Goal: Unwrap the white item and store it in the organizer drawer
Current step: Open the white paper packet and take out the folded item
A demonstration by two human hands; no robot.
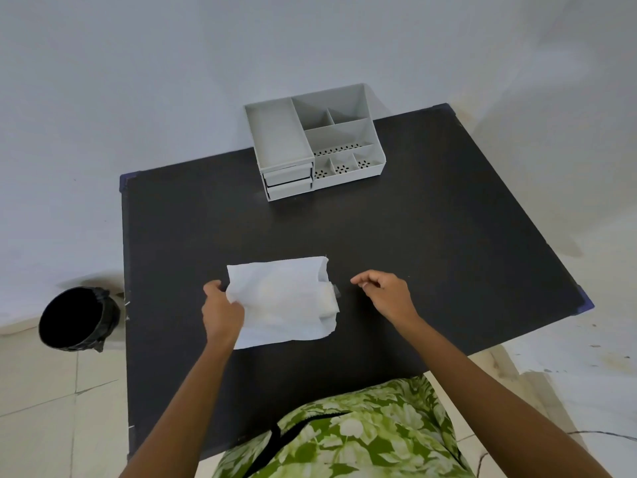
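A white cloth wrap [281, 300] lies folded on the dark table [413, 236], bulging over something inside; a small grey end [336, 290] sticks out at its right edge. My left hand [220, 310] pinches the wrap's left edge. My right hand [384, 293] hovers just right of the wrap, fingers loosely curled, holding nothing. The grey organizer [312, 143] stands at the table's far edge, with two closed drawers [289, 182] at its front left and open compartments on top.
A black bin [74, 319] stands on the floor left of the table. A wall rises right behind the organizer. My green patterned clothing [344, 432] is at the table's near edge. Tiled floor surrounds the table.
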